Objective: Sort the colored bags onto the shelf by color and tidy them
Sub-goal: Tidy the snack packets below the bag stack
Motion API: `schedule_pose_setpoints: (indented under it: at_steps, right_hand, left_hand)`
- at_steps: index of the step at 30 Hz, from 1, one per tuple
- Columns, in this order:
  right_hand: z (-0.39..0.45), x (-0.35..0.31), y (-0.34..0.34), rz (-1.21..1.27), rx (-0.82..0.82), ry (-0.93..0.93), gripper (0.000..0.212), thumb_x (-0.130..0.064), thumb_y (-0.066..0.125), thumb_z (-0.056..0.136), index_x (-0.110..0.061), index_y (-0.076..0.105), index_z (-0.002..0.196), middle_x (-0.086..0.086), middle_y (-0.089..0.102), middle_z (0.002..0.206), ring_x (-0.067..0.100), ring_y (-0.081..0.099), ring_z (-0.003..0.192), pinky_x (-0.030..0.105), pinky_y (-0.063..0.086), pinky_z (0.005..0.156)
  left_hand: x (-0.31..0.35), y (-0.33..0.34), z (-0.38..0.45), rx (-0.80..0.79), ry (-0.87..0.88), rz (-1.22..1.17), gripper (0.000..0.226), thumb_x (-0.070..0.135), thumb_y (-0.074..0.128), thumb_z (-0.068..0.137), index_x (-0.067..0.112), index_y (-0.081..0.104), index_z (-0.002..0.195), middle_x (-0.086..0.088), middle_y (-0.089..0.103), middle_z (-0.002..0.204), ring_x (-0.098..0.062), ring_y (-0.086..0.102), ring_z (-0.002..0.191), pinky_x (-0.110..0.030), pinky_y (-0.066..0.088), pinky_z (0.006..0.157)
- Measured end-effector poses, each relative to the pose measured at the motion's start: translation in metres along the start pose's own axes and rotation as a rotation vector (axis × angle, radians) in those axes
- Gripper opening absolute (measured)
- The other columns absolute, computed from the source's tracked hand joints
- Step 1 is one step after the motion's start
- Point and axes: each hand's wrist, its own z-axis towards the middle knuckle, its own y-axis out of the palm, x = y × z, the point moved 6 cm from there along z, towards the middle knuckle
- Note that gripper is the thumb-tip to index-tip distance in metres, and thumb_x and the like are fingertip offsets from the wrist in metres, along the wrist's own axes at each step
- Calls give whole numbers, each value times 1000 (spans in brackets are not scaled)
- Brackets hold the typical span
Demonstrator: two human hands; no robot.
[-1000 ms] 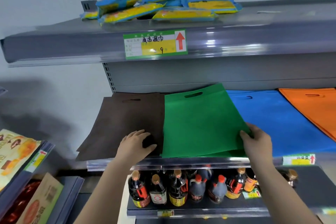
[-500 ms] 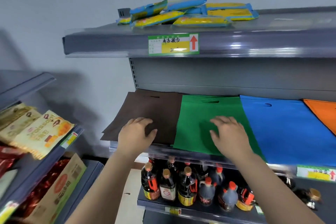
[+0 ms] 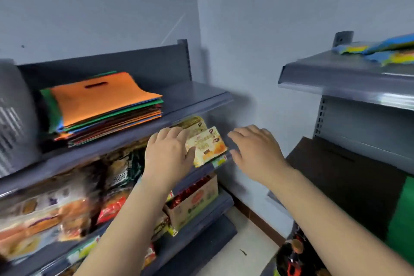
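A mixed stack of flat colored bags (image 3: 105,105), orange on top with green, blue and dark layers below, lies on the top shelf (image 3: 197,98) of the left rack. On the right rack, brown bags (image 3: 349,184) and a green bag (image 3: 403,213) lie flat on the middle shelf. My left hand (image 3: 168,154) and my right hand (image 3: 255,150) hover with relaxed spread fingers, holding nothing, in front of the left rack's second shelf, below and right of the stack.
Snack packets (image 3: 206,145) and boxes (image 3: 192,201) fill the left rack's lower shelves. A grey basket (image 3: 15,114) stands left of the stack. Blue-yellow packets (image 3: 380,51) lie on the right rack's top shelf. A dark bottle (image 3: 293,255) stands low right. Wall corner between racks.
The view has swung left from the right rack to the left rack. Both hands have left the brown and green bags and now hang in the air near the left rack.
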Motion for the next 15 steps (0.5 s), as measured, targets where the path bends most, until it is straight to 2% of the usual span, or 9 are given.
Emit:
schedule_pose_setpoints:
  at_steps: [2, 7, 11, 15]
  right_hand:
    - [31, -29, 4, 28, 19, -69, 39, -29, 42, 96, -18, 45, 133, -2, 46, 137, 22, 38, 126, 35, 30, 100]
    - [101, -95, 11, 111, 90, -213, 41, -33, 45, 95, -18, 47, 134, -1, 47, 138, 22, 38, 128, 35, 29, 102]
    - [151, -136, 12, 186, 139, -308, 46, -36, 42, 98, -20, 39, 141, -5, 40, 144, 17, 34, 132, 33, 27, 106]
    - [195, -170, 11, 292, 177, -380, 47, -36, 39, 100, -19, 36, 144, -6, 37, 149, 12, 30, 137, 27, 21, 109]
  left_hand:
    - [-37, -6, -1, 2, -55, 48, 36, 36, 57, 71, 11, 70, 94, -5, 70, 93, -31, 66, 82, -41, 53, 71]
    - [-125, -18, 1, 76, -182, 171, 32, 29, 69, 75, 8, 69, 99, -8, 69, 98, -33, 65, 89, -42, 52, 76]
    - [-180, -26, 4, 107, -247, 247, 36, 34, 58, 79, 8, 68, 102, -8, 69, 101, -32, 65, 90, -42, 52, 74]
    - [-223, -27, 3, 98, -307, 284, 37, 26, 76, 75, 7, 68, 106, -9, 69, 104, -33, 65, 95, -43, 52, 77]
